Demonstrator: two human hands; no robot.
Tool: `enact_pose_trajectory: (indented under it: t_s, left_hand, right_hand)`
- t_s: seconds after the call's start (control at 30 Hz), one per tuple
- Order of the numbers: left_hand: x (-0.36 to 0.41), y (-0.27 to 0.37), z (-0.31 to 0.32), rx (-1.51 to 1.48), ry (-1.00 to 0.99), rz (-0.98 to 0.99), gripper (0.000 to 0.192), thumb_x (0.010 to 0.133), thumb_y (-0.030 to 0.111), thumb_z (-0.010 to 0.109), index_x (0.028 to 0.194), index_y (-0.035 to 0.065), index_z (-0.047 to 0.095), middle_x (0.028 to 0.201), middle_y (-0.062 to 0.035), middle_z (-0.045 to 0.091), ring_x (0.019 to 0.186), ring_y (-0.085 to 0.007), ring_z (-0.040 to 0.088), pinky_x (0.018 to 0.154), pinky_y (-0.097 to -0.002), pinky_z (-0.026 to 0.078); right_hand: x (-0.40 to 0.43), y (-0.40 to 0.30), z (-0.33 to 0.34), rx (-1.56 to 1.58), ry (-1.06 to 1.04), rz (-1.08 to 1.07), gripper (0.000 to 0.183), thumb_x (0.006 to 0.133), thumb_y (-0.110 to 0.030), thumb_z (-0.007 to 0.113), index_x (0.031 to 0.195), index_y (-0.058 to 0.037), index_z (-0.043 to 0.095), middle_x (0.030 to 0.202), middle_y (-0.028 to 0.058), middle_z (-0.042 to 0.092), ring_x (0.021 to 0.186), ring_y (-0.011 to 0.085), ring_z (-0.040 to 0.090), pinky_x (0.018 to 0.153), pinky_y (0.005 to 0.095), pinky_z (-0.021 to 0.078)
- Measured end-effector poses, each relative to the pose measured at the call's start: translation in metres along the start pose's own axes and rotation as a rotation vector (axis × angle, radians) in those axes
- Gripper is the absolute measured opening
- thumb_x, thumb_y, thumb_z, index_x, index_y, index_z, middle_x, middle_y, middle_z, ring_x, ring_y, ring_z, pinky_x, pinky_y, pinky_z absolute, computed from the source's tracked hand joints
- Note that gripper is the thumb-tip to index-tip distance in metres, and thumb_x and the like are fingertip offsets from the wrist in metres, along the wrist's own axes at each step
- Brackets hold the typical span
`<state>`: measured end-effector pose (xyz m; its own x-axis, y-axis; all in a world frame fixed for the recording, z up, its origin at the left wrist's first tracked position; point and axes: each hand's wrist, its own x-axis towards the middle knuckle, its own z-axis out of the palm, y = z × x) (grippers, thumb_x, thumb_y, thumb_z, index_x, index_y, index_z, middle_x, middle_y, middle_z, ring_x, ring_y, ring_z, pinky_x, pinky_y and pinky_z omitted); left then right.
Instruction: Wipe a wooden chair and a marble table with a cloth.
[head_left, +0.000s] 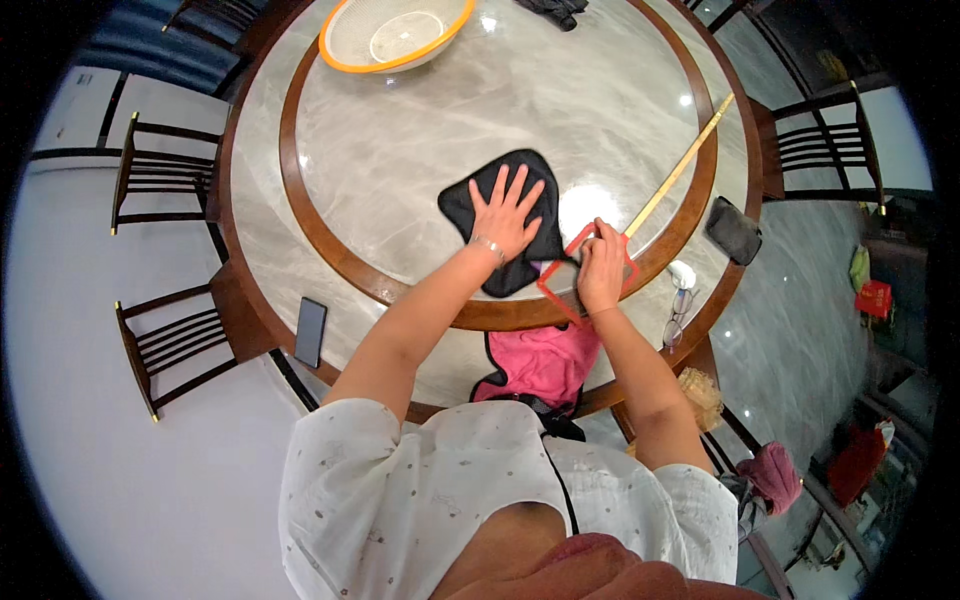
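My left hand lies flat with fingers spread on a piece of black padded cloth on the table. The cloth has rounded lobes, and a bit of purple shows at its lower right edge. To the right, my right hand is curled over the red-edged head of what looks like a fly swatter. Its long yellow handle slants away to the upper right. A black strap end shows between the cloth and my right hand. Nearer my body, a pink cloth with black trim lies at the table edge.
Around me on the round marble-look table are an orange-rimmed basket, a black item, a dark pouch, eyeglasses, a small white object and a phone. Wooden chairs stand around it.
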<state>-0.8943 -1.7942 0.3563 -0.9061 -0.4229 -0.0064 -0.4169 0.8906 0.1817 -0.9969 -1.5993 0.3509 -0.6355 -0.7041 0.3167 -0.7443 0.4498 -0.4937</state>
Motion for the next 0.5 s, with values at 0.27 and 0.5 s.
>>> enact_pose_trajectory:
  t_s: [0.27, 0.5]
  left_hand:
    - [0.110, 0.001, 0.007, 0.053, 0.053, -0.031, 0.063, 0.099, 0.049, 0.048, 0.158, 0.0329, 0.031, 0.169, -0.0033, 0.013, 0.155, -0.0330, 0.008, 0.111, -0.0787, 0.011]
    - [0.130, 0.007, 0.001, 0.048, 0.032, -0.074, 0.061, 0.101, 0.050, 0.044, 0.158, 0.0331, 0.031, 0.169, -0.0027, 0.014, 0.155, -0.0304, 0.009, 0.114, -0.0748, 0.010]
  right_hand:
    - [0.000, 0.000, 0.002, 0.007, -0.003, -0.006, 0.014, 0.089, -0.003, 0.063, 0.096, -0.0007, 0.052, 0.139, 0.0195, 0.051, 0.130, 0.0411, 0.047, 0.111, 0.0489, 0.0369]
    - [0.002, 0.001, 0.000, -0.015, 0.026, -0.024, 0.016, 0.088, -0.002, 0.064, 0.097, -0.0024, 0.051, 0.138, 0.0184, 0.052, 0.128, 0.0399, 0.049, 0.110, 0.0496, 0.0392]
